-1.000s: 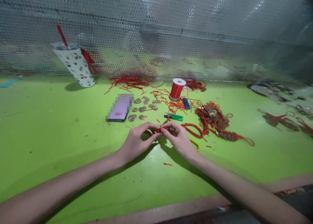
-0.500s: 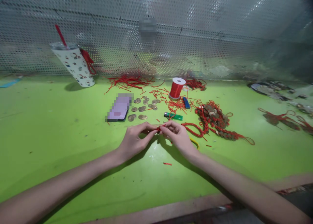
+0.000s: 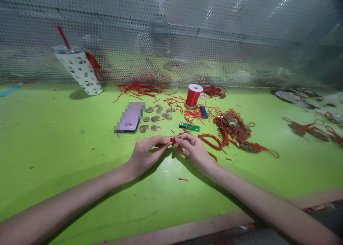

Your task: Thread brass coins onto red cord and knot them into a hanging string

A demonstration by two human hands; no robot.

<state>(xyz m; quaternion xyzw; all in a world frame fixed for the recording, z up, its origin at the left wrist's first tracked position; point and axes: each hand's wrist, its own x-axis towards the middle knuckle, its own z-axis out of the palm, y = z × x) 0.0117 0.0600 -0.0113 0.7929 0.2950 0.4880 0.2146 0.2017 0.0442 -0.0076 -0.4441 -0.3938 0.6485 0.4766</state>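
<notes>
Between my two hands is a small knotted piece of red cord (image 3: 173, 140), mostly covered by fingertips. My left hand (image 3: 147, 152) pinches it from the left with thumb and forefinger. From the right, my right hand (image 3: 191, 148) grips the cord with thumb and fingers; a red loop rises above it. Just beyond the hands lies a green lighter (image 3: 189, 127). Scissors with a red handle (image 3: 211, 141) and a yellow handle (image 3: 213, 156) lie partly behind my right hand. Several loose brass-coloured coins (image 3: 154, 118) are spread past my left hand.
A phone (image 3: 130, 120) lies left of the coins. Behind stand a patterned tumbler (image 3: 80, 70) with a straw and a spool of red cord (image 3: 193, 96). A blue lighter (image 3: 204, 112), red cord scraps (image 3: 142, 89) and a heap of corded coins (image 3: 233, 127) lie on the green table (image 3: 80, 138).
My left hand has shifted slightly left, showing a bit more of the red knot between the fingertips. Both hands keep their pinch. The view has moved very slightly.
</notes>
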